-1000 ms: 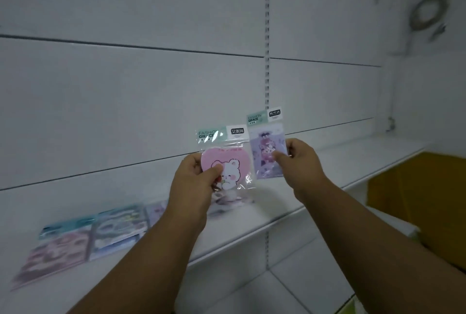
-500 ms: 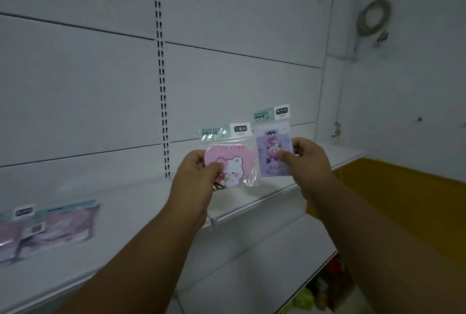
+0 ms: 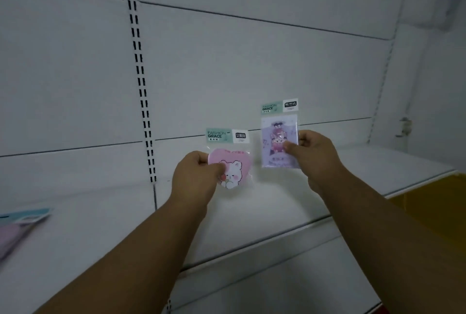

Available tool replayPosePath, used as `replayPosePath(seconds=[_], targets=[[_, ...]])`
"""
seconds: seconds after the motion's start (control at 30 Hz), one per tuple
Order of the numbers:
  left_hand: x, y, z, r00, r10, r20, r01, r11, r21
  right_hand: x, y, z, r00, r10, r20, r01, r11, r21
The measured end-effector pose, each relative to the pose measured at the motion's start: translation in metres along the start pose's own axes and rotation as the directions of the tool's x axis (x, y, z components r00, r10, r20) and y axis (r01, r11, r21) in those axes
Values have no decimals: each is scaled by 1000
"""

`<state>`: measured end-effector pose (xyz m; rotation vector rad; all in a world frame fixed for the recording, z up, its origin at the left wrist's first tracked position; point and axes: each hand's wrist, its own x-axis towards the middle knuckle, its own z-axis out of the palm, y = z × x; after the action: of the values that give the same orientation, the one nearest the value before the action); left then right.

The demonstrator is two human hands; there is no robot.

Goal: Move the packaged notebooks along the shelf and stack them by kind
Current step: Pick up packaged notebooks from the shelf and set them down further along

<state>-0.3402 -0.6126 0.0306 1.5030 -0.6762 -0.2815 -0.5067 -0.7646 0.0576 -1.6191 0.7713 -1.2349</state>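
My left hand (image 3: 195,177) has its grip closed on the heart notebook (image 3: 230,171), a pink heart with a white bear sealed in a clear packet under a green header card; my thumb presses its front at the left edge. My right hand (image 3: 314,156) pinches the purple notebook (image 3: 278,142), a rectangular lilac one in the same kind of packet, thumb on its front at the right edge. Both packets stand upright in the air above the white shelf (image 3: 252,215), apart from each other, the purple one at about 2 o'clock from the heart and a little higher. At 9 o'clock, far along the shelf, more packets (image 3: 17,225) lie flat, too blurred to tell their kind. A slotted upright (image 3: 141,81) runs down the back panel at 11 o'clock.
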Motion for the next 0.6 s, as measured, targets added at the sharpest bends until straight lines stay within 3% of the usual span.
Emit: replayPosePath(seconds=[0.23,0.37,0.5,0.6], targets=[[11,-22,15,983,-139,-122,174,920,351,46,40,4,947,22,320,-50,996,78],[10,-21,26,970,-127,-207,238,674,699,63,49,-6,902,-1,431,-26,998,55],[10,-16,38,949,-110,-295,310,492,813,71,56,-20,880,-1,474,-28,998,53],[12,-11,45,951,-120,-284,309,400,863,77,61,-32,881,6,473,-13,1000,13]])
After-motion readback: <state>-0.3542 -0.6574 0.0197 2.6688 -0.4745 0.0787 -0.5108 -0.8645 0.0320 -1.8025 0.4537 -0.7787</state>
